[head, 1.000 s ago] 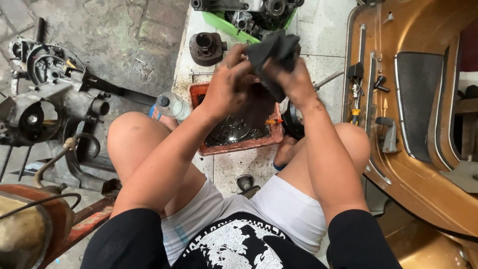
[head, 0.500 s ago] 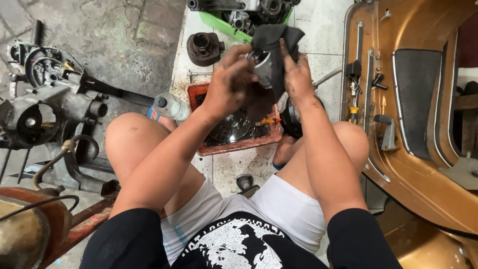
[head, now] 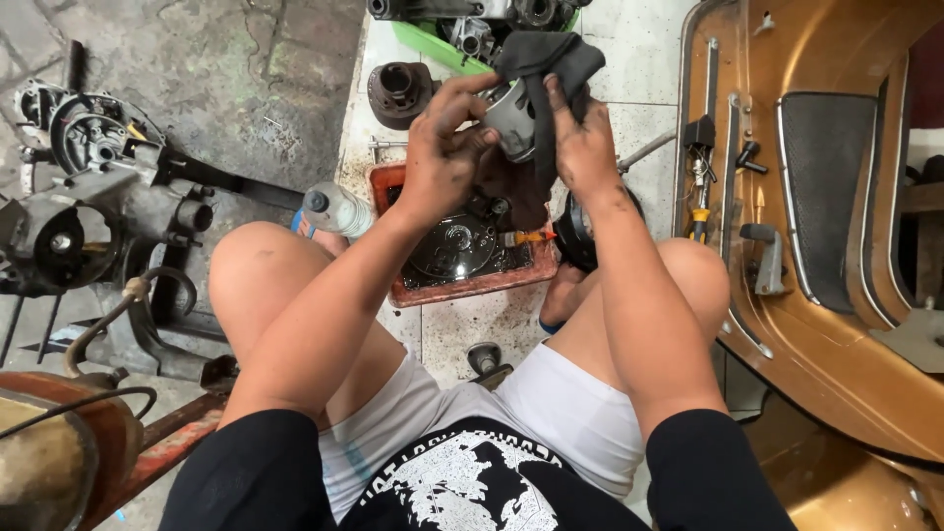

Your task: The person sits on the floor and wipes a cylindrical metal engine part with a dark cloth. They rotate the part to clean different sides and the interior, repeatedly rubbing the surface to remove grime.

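The left hand (head: 442,162) grips 1 grey metal cylinder part (head: 511,118), fingers curled round its left side, and holds it in the air above the red tray (head: 462,290). The part's long axis runs roughly from lower left to upper right, its open end tilted toward the camera. The right hand (head: 582,147) is closed on 1 dark rag (head: 546,61), pressing it over the cylinder's top and right side; the rag drapes down past the palm.

Against the frame 0.5 s ago, both hands have shifted slightly, and more of the cylinder's pale wall shows beneath the rag.

The tray sits on the tiled floor (head: 639,59) between the knees and holds 1 round dark cover (head: 452,246). 1 clear plastic bottle (head: 334,208) lies just beside the tray's left edge, and 1 dark finned cylinder (head: 398,93) stands beyond it. 1 engine block (head: 88,206) lies well apart at left; 1 bronze scooter body panel (head: 836,197) fills the right.
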